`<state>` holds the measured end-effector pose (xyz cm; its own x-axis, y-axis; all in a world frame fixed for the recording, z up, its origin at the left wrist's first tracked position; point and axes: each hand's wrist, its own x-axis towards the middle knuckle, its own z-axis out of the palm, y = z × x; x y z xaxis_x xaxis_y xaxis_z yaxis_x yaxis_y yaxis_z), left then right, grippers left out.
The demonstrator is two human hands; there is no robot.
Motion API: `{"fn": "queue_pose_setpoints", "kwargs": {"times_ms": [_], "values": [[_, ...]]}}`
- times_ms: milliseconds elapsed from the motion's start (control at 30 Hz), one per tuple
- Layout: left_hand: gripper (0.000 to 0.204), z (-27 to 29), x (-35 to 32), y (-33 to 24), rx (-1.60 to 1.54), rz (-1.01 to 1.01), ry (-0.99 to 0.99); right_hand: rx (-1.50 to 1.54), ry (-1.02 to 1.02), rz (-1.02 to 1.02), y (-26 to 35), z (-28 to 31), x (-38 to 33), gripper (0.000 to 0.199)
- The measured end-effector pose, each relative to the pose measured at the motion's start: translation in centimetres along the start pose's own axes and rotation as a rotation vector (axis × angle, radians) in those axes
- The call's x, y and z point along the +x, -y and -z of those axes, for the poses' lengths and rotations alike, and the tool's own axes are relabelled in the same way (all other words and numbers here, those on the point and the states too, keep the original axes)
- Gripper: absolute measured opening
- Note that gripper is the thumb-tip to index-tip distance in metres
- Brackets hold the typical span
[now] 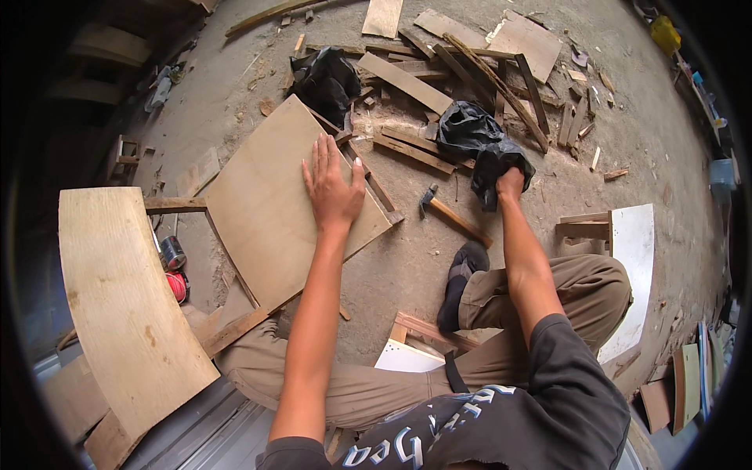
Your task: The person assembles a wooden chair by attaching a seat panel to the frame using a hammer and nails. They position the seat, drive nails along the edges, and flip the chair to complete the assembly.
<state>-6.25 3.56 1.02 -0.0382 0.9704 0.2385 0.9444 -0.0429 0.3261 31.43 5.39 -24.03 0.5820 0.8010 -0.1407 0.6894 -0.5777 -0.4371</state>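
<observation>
At far left a curved plywood piece rests beside two small tins. Your left hand lies flat, fingers spread, on the plywood sheet on the floor; keep that palm pressing down so the sheet stays put. The hammer lies just right of it (untouched). Your right hand is closed on the black plastic bag; grip it firmly.

Left hand flat on plywood panel; right hand apparently grips black bag.
</observation>
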Motion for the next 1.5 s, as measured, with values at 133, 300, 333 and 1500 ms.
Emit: {"fn": "queue_pose_setpoints", "kwargs": {"times_ms": [133, 300, 333, 1500], "values": [[0.068, -0.1, 0.0, 0.1, 0.0, 0.017, 0.007, 0.125, -0.118, -0.072, 1.5, 1.6, -0.7, 0.018], [0.067, -0.4, -0.2, 0.3, -0.034, 0.019, -0.011, 0.124, -0.108, 0.003, 0.6, 2.2, -0.2, 0.019], [0.067, -0.5, -0.1, 0.2, -0.045, 0.017, -0.016, 0.092, -0.096, 0.022, 0.2, 2.1, 0.2, 0.02], [0.061, 5.2, -13.3, 12.3, 0.145, 0.331, -0.204, 1.162, 0.693, 0.717, 29.7, 13.3, -26.1, 0.028]]}}
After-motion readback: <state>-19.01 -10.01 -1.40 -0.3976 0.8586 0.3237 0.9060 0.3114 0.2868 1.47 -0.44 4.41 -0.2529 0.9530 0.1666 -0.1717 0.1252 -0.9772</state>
